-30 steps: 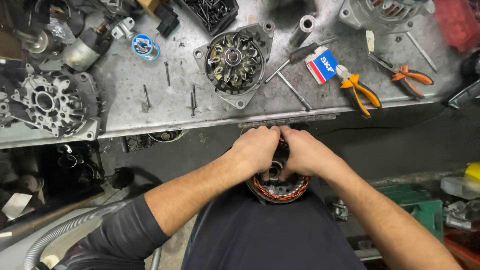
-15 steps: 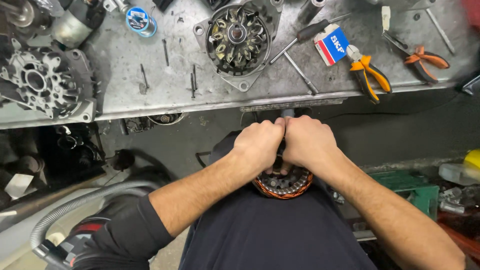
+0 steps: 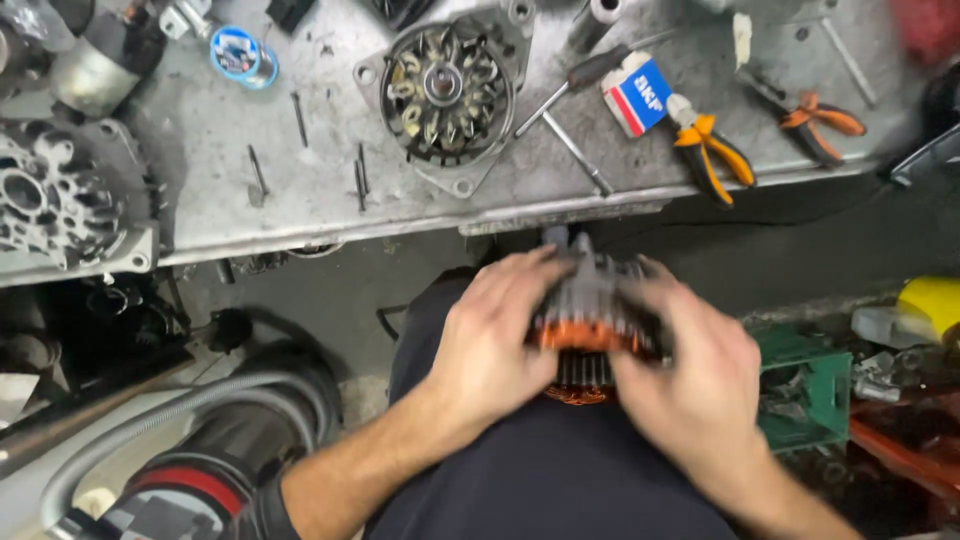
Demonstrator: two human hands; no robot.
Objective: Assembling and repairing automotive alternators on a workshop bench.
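Both my hands hold a round alternator part point(image 3: 592, 325) with copper-orange windings and a grey housing, just below the metal workbench point(image 3: 330, 215) edge, over my lap. My left hand point(image 3: 495, 340) grips its left side, fingers spread over the top. My right hand point(image 3: 690, 375) clasps its right side. The part is motion-blurred and partly hidden by my fingers.
On the bench lie an alternator housing with a fan point(image 3: 445, 90), another housing point(image 3: 50, 200) at left, a small blue-and-white box point(image 3: 637, 95), orange-handled pliers point(image 3: 712, 150), cutters point(image 3: 820, 120), a screwdriver point(image 3: 570, 80), several bolts and a solder reel point(image 3: 238, 55). A green crate point(image 3: 810, 385) and hose point(image 3: 150, 420) sit below.
The view has tilted down and the bench has slid up. My hands have turned the part, so its orange windings and grey housing now show between my fingers.
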